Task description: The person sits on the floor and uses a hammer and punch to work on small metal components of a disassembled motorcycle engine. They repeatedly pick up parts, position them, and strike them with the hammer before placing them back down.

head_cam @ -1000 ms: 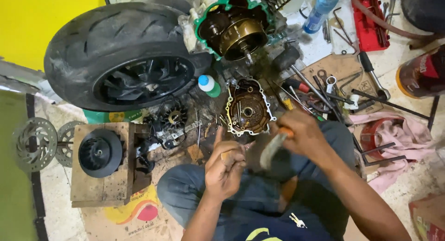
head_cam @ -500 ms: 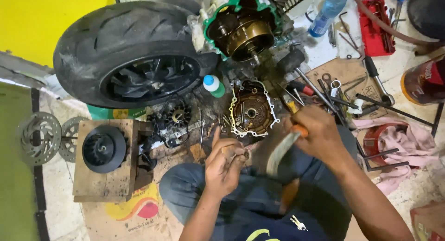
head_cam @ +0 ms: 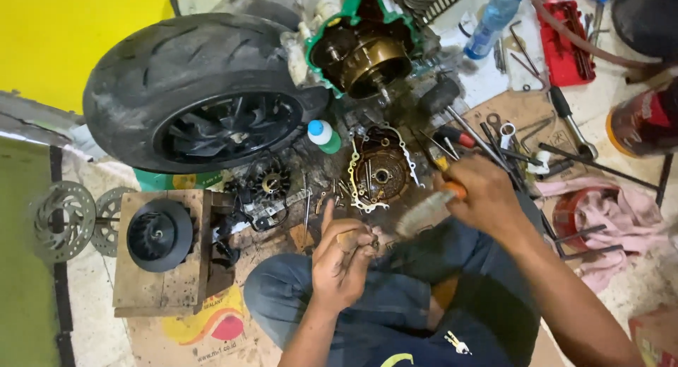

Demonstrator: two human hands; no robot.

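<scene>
Left hand (head_cam: 342, 257) is curled around a small greasy metal part (head_cam: 369, 245), pinched at the fingertips with the index finger sticking up; it's too small and grimy to say what kind of part. It sits just over the lap, above the dark blue trousers (head_cam: 395, 303). Right hand (head_cam: 487, 194) is wrapped tight on a brush (head_cam: 427, 210) with an orange handle and worn, pale bristles. The brush's long axis runs from upper right down to lower left, bristle end pointing at the part and close to it; can't tell if they touch.

Compared with half a second back, both hands sit about the same and the brush tip has come in a bit nearer the part.

Around them on the floor: a round metal engine cover (head_cam: 378, 170) with a toothed pale gasket edge, a fat glossy black tyre (head_cam: 191, 84), a ribbed black plastic fan (head_cam: 159, 234) on a rough wooden block (head_cam: 152, 289), and a crumpled pink rag (head_cam: 621, 215).
</scene>
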